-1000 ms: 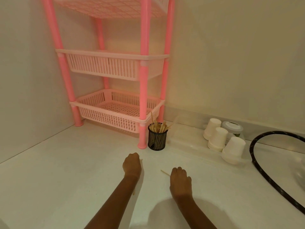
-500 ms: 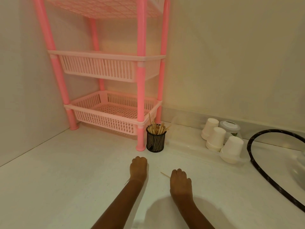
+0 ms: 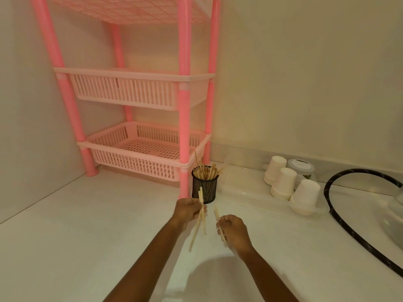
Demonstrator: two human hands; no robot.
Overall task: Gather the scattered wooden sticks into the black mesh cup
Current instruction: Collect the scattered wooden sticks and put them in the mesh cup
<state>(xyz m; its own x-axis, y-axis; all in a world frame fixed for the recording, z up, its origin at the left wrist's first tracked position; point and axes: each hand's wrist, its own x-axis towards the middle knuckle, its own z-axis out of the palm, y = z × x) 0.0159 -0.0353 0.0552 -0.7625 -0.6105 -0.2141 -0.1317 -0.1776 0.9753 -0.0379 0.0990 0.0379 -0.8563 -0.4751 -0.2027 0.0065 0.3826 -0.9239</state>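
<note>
While my left hand [image 3: 187,211] pinches a few wooden sticks [image 3: 195,234] just short of the black mesh cup [image 3: 206,189], my right hand [image 3: 235,231] curls round another bunch [image 3: 217,215] close beside it. Blur keeps me from counting either bunch above the bench [image 3: 109,236].
</note>
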